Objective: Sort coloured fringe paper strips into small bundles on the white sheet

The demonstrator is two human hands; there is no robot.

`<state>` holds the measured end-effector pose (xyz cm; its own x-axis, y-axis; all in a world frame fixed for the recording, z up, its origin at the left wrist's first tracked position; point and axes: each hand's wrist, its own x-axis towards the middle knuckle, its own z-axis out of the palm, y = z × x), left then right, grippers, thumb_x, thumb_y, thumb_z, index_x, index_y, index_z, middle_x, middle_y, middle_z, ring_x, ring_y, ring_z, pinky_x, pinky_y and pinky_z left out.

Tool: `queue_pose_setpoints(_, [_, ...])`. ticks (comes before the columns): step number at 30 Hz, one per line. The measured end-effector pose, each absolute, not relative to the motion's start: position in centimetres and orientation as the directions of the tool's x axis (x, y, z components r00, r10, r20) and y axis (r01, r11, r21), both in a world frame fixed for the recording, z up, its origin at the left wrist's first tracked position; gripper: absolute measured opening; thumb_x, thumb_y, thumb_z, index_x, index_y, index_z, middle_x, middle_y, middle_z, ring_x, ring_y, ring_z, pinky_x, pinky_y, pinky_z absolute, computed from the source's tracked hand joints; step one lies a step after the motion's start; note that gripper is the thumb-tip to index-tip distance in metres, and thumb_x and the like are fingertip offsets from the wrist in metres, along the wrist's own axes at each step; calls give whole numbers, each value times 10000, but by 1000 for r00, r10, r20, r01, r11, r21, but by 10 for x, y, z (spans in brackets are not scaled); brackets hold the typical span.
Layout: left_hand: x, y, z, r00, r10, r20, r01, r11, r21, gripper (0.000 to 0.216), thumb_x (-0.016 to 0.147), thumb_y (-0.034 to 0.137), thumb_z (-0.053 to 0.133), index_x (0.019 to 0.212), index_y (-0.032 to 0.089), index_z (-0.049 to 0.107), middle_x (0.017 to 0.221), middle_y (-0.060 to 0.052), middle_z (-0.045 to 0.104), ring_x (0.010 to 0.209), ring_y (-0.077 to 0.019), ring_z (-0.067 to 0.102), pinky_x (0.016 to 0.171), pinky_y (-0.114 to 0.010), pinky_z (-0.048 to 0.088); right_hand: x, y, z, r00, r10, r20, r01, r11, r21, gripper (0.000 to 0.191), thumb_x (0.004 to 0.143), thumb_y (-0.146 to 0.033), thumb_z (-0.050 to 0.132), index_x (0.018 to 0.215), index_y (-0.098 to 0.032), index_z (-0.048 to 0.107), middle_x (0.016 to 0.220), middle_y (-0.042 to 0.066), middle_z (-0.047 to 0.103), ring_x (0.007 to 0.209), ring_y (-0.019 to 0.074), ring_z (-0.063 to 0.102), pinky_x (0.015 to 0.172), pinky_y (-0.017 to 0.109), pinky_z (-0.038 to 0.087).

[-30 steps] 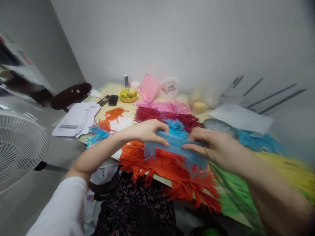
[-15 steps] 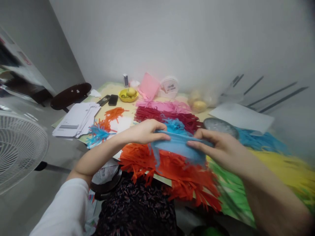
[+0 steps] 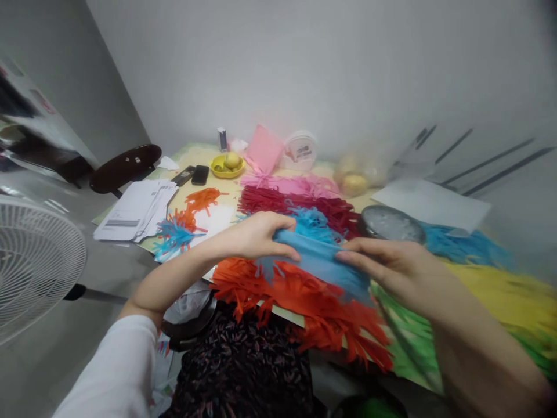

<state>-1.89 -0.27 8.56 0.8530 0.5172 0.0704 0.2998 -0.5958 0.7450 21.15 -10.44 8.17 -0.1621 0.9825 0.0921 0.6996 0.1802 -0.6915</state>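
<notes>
A blue fringed sheet of tissue paper [image 3: 319, 255] hangs between my two hands over the table. My left hand [image 3: 265, 235] pinches its left end between thumb and fingers. At its right end my right hand [image 3: 383, 261] grips the upper edge, thumb and fingertips pressed together; this hand is slightly blurred. Right below the blue sheet lie orange fringed paper strips [image 3: 300, 305], spilling over the table's front edge. Just behind it sits a small heap of blue fringed paper [image 3: 311, 220], beside dark red strips [image 3: 270, 200].
Pink strips [image 3: 287, 184], a yellow fruit bowl [image 3: 227, 168] and a phone [image 3: 200, 175] stand at the back. Paper stacks [image 3: 130, 209] lie left, near a white fan [image 3: 39, 267]. A round dark dish [image 3: 391, 223], yellow strips [image 3: 500, 290] and green strips [image 3: 413, 337] are right.
My right hand has shifted a little to the right and down along the sheet's edge. The blue sheet now lies more tilted, its right end lower. My left hand stays nearly in place.
</notes>
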Motion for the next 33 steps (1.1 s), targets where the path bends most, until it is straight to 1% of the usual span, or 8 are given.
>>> queue_pose_setpoints(4, [-17,3,88,896,443,40,225,-528,819,421,717,495,768,957,167,657,915,-8,660,817,-143,555,716,-237,398,214,-105,81,-198,976,95,728,211,-652,595,854,-720,473,799,-202,761,832,88,765,712,249,677,661,325,514])
queue_pose_setpoints(6, [-15,6,86,918,395,-24,225,-470,853,360,789,488,697,933,158,704,888,-20,686,801,-143,578,710,-237,412,216,-105,80,-220,969,111,736,239,-634,548,861,-688,488,817,-218,766,845,84,770,712,251,686,681,338,524])
queue_pose_setpoints(11, [-11,4,78,895,446,-22,253,-465,849,315,785,432,700,714,126,686,665,13,605,653,-106,508,615,-223,364,218,-104,72,-236,963,130,731,264,-629,428,862,-622,538,858,-245,741,844,55,757,713,232,681,656,320,522])
queue_pose_setpoints(17, [-12,-6,79,851,520,70,272,-550,790,218,816,350,666,780,143,609,715,29,564,667,-101,464,647,-223,347,216,-104,53,-127,982,140,704,188,-685,348,858,-546,598,761,-219,665,670,12,671,601,182,612,596,289,478])
queue_pose_setpoints(22, [-17,-6,71,809,586,43,313,-492,812,238,853,385,610,811,151,612,730,22,557,687,-114,478,656,-227,363,213,-111,41,24,984,175,638,119,-761,297,836,-511,631,785,-222,678,706,9,684,659,204,640,641,310,510])
queue_pose_setpoints(25, [-19,-9,58,747,650,141,250,-471,846,260,857,418,610,850,158,604,804,7,583,755,-127,517,707,-233,406,208,-116,34,149,966,210,555,94,-826,280,816,-496,657,857,-225,710,792,30,722,702,223,665,657,321,531])
queue_pose_setpoints(29, [-20,-13,42,701,678,222,118,-417,901,201,851,335,618,946,162,647,959,-51,662,891,-159,598,812,-261,461,200,-122,21,265,949,172,409,51,-911,217,814,-440,677,900,-245,715,821,46,721,667,215,652,574,303,517])
queue_pose_setpoints(33, [-20,-15,31,720,679,145,-21,-187,982,176,838,297,623,881,145,701,808,-46,681,712,-129,631,713,-246,491,198,-127,2,299,950,89,131,51,-990,206,809,-449,695,802,-244,696,779,48,675,586,183,599,484,284,461])
